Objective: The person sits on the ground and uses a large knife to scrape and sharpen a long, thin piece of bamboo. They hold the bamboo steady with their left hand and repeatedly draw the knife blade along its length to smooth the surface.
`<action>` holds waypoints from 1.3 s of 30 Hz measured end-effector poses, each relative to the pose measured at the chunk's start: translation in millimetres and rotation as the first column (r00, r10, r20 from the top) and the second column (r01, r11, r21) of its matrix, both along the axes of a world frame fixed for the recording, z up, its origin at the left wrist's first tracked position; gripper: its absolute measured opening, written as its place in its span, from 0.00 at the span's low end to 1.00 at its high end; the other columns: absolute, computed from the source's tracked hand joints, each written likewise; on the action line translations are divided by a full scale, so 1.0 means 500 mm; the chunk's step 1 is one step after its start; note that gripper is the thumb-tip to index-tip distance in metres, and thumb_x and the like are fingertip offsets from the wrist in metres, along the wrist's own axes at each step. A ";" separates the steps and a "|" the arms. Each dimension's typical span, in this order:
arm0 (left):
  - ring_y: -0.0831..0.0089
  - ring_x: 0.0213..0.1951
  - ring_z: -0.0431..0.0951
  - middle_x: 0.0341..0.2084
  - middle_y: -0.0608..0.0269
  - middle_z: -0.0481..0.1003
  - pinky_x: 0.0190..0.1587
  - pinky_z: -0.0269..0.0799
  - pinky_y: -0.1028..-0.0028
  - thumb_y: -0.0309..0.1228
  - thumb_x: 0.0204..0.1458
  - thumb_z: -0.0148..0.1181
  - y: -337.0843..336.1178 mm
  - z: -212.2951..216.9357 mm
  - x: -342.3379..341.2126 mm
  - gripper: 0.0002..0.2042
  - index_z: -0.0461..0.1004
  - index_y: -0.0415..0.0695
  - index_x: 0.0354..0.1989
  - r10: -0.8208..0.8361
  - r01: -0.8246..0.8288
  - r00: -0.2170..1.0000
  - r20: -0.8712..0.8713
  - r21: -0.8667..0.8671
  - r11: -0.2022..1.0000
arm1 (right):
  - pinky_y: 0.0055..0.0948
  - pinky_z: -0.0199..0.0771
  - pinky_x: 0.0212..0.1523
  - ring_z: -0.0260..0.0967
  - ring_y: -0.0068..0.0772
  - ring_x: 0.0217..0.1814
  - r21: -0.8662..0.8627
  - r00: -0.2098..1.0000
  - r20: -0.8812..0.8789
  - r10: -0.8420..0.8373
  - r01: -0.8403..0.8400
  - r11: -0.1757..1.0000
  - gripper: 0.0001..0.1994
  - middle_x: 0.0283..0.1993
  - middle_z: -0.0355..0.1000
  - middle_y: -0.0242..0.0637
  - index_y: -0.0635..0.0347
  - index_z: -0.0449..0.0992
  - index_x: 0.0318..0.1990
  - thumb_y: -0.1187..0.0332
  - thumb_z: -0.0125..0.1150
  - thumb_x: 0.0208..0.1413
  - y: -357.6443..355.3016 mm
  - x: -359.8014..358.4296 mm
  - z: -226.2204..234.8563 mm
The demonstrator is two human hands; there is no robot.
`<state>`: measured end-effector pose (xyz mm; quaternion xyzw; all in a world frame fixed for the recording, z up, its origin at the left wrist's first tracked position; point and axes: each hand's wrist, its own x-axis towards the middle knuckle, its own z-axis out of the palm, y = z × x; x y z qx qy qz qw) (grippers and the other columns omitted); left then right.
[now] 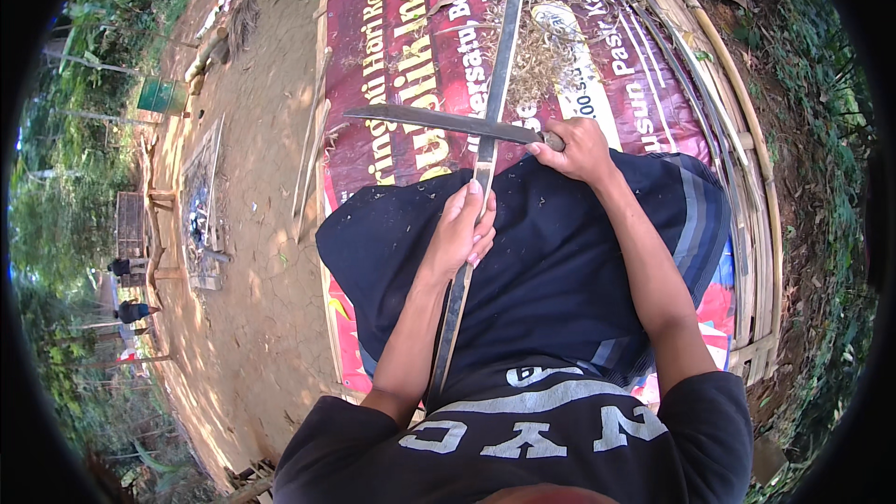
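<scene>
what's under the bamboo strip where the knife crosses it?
Under the bamboo strip lies a red printed banner strewn with dry shavings. Nearer the person, a dark cloth over the lap lies beneath it. The knife lies across the strip. The ground under the banner is hidden.

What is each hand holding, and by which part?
The left hand grips the long bamboo strip near its middle; the right hand holds the knife by its handle.
</scene>
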<state>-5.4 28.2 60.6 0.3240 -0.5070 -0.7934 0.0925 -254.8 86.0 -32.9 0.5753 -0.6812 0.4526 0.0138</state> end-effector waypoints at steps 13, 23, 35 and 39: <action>0.85 0.05 0.51 0.10 0.76 0.53 0.08 0.51 0.81 0.49 0.72 0.36 -0.005 -0.024 0.011 0.21 0.64 0.43 0.37 0.032 -0.024 0.998 -0.060 0.125 0.992 | 0.43 0.68 0.20 0.68 0.49 0.15 0.095 0.998 0.031 -0.047 0.044 0.995 0.29 0.12 0.66 0.41 0.58 0.74 0.18 0.39 0.66 0.52 0.004 0.002 -0.021; 0.86 0.05 0.51 0.10 0.77 0.52 0.07 0.52 0.83 0.49 0.72 0.35 -0.004 -0.018 0.025 0.21 0.63 0.44 0.37 0.052 -0.035 0.995 -0.086 0.189 0.981 | 0.39 0.69 0.23 0.70 0.42 0.18 -0.001 0.948 -0.273 0.163 -0.170 0.985 0.28 0.15 0.69 0.37 0.57 0.74 0.20 0.40 0.67 0.51 0.019 0.056 0.041; 0.85 0.03 0.53 0.10 0.76 0.54 0.06 0.56 0.82 0.48 0.73 0.32 -0.019 -0.038 0.034 0.21 0.63 0.43 0.39 0.060 0.014 0.978 -0.199 0.354 0.935 | 0.41 0.69 0.24 0.68 0.46 0.17 -0.024 0.995 -0.070 0.069 -0.071 0.997 0.26 0.14 0.66 0.38 0.58 0.72 0.21 0.42 0.69 0.51 0.013 0.073 0.011; 0.83 0.03 0.58 0.10 0.73 0.57 0.04 0.58 0.80 0.44 0.74 0.28 -0.024 -0.086 0.065 0.20 0.61 0.43 0.38 0.129 0.087 0.935 -0.331 0.565 0.820 | 0.40 0.69 0.27 0.68 0.44 0.18 0.019 0.960 -0.199 0.197 -0.197 0.980 0.27 0.14 0.66 0.35 0.56 0.72 0.20 0.39 0.71 0.46 0.021 0.089 0.023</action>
